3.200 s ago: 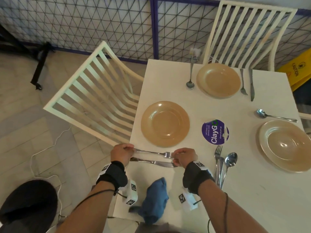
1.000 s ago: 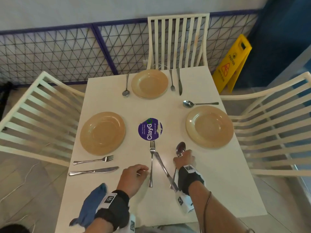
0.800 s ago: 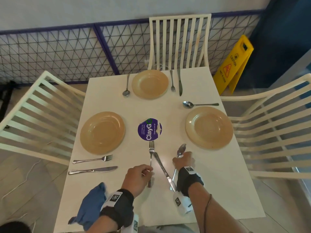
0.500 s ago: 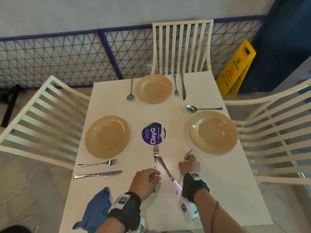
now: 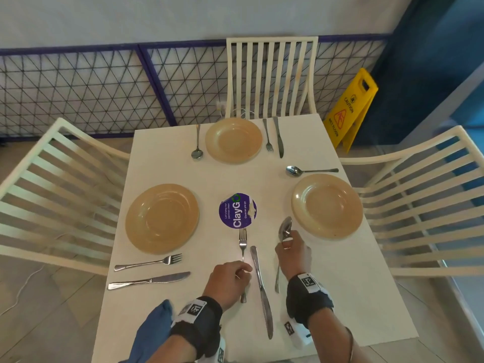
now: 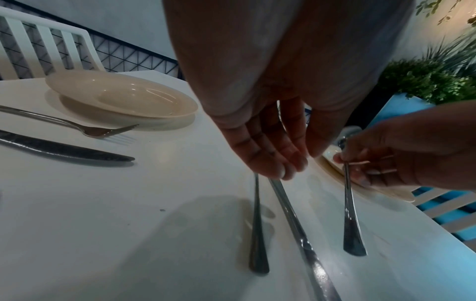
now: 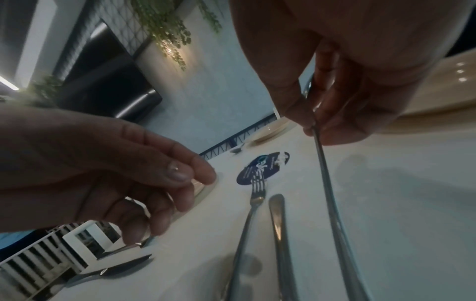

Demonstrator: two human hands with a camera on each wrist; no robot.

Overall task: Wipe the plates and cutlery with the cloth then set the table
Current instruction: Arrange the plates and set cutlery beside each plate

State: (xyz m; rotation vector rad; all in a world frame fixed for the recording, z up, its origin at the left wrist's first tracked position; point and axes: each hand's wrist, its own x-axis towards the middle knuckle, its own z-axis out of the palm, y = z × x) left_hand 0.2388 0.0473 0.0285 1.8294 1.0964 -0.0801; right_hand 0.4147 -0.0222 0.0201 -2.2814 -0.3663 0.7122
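At the near edge of the white tabletop (image 5: 340, 297), three loose pieces of cutlery lie side by side between the person's two hands. Right hand (image 5: 292, 251): thumb and fingers pinch the spoon (image 5: 284, 230) just below its bowl; the bowl end is lifted close beside the right plate (image 5: 326, 205), while the handle slants down toward the tabletop, its tip at or very near the surface. Left hand (image 5: 228, 280): fingers curled loosely together, their tips meeting the thumb over the handle of the fork (image 5: 242, 243); the left wrist view shows the fingertips (image 6: 279, 170) bunched directly above the fork and knife handles, but whether they actually clasp the fork cannot be told. Fork tines point away from the person and reach the rim of the round purple ClayGo sticker (image 5: 237, 210). The knife (image 5: 260, 289) lies flat between fork and spoon, untouched, its blade tip level with the fork's neck.

Left place setting: left plate (image 5: 162, 218), with a second fork (image 5: 149, 263) and second knife (image 5: 149, 280) lying parallel just nearer the person. Far place setting: far plate (image 5: 233, 140), flanked by a spoon on its left and a fork and knife on its right. A further spoon lies beyond the right plate. The blue cloth (image 5: 153, 334) hangs at the near-left tabletop edge, beside the left wrist.
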